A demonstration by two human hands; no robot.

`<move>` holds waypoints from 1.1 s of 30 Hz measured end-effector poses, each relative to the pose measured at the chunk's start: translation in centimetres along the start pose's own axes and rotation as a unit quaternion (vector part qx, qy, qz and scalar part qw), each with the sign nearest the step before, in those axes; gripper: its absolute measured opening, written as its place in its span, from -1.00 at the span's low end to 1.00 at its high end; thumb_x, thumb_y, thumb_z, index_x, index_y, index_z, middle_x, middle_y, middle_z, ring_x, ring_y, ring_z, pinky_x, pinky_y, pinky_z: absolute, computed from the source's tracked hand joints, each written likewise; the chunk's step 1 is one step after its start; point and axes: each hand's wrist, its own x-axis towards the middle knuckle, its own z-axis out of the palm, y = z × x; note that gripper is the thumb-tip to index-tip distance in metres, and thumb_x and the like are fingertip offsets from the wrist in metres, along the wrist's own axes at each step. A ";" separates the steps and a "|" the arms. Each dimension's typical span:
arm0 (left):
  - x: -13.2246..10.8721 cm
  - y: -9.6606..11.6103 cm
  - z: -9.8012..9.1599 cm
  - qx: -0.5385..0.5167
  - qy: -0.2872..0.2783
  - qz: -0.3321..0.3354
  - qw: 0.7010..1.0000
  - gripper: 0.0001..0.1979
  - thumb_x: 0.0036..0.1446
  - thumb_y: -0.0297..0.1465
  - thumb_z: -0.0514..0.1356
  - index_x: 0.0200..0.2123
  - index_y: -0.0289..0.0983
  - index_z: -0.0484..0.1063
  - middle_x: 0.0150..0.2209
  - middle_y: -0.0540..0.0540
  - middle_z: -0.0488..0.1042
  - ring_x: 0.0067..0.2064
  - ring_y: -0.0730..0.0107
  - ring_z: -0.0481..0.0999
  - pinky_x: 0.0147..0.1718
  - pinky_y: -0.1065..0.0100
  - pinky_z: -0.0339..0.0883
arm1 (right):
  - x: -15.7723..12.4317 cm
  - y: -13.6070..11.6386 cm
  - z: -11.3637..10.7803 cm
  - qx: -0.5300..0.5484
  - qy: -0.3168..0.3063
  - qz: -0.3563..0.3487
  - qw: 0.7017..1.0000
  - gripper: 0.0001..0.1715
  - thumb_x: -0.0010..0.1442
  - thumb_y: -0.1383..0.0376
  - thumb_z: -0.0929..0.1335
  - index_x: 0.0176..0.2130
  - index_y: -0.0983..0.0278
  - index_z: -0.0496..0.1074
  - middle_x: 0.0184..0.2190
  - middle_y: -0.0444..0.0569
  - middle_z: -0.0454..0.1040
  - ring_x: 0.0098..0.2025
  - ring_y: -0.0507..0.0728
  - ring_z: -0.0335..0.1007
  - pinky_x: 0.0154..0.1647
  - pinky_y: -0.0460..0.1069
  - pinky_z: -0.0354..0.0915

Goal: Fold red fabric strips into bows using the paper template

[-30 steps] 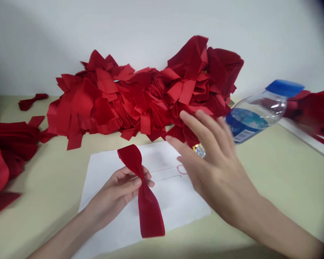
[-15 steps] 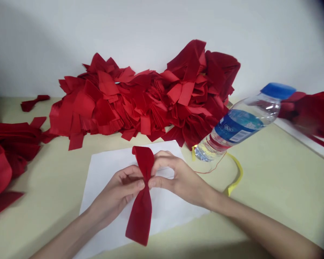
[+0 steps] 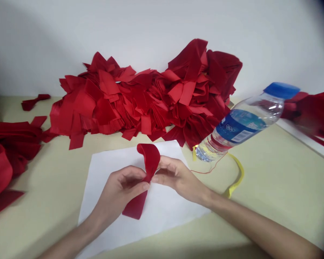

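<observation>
Between my two hands is a red velvet ribbon (image 3: 152,158), gathered narrow at its middle. Its upper end curls over, and its lower end hangs down to the left, partly behind my left thumb. My left hand (image 3: 126,185) pinches the gathered middle between thumb and fingers. From the other side, my right hand (image 3: 174,176) also closes thumb and fingers on the pinched part; its fingertips are partly hidden behind the ribbon. Below both hands a white sheet of paper (image 3: 167,219) lies on the table.
A heap of red ribbon pieces (image 3: 118,104) runs along the wall, with more red pieces (image 3: 8,154) at the left. On the right a water bottle (image 3: 240,124) leans, with a yellow strip (image 3: 239,176) and thin red thread (image 3: 205,172) near its base.
The ribbon has tilted: its upper end has shifted right, and its lower end has swung up and left. My left thumb now covers more of the middle.
</observation>
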 end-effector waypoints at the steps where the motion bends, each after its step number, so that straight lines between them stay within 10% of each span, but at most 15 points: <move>1: 0.0 0.0 0.1 0.009 0.017 0.011 1.000 -0.92 -0.05 -0.43 0.31 -0.44 -0.26 0.45 -0.41 -0.03 0.49 -0.37 0.36 0.45 -0.36 0.41 0.30 | 0.0 0.0 0.0 -0.002 -0.009 0.004 1.000 -0.74 0.05 0.26 0.41 -0.23 0.31 0.38 -0.26 -0.07 0.42 -0.19 0.05 0.35 -0.12 0.01 0.28; 17: -0.2 -0.6 0.3 0.132 0.020 0.111 0.985 -0.89 0.09 -0.44 0.16 -0.47 -0.23 0.28 -0.39 0.04 0.35 -0.35 0.46 0.32 -0.35 0.45 0.20 | 0.3 0.7 0.2 0.162 0.102 0.070 0.979 -0.81 -0.09 0.30 0.49 -0.45 0.36 0.47 -0.46 -0.11 0.46 -0.35 0.02 0.40 -0.21 -0.03 0.33; 33: 0.1 0.7 -0.4 -0.059 -0.111 -0.110 0.986 -0.80 0.12 -0.28 0.19 -0.41 -0.28 0.30 -0.40 -0.02 0.48 -0.45 0.51 0.36 -0.48 0.50 0.16 | 0.4 -0.2 -0.7 0.087 0.013 0.091 0.992 -0.73 -0.05 0.34 0.47 -0.28 0.35 0.44 -0.49 -0.12 0.46 -0.42 0.00 0.41 -0.41 -0.10 0.31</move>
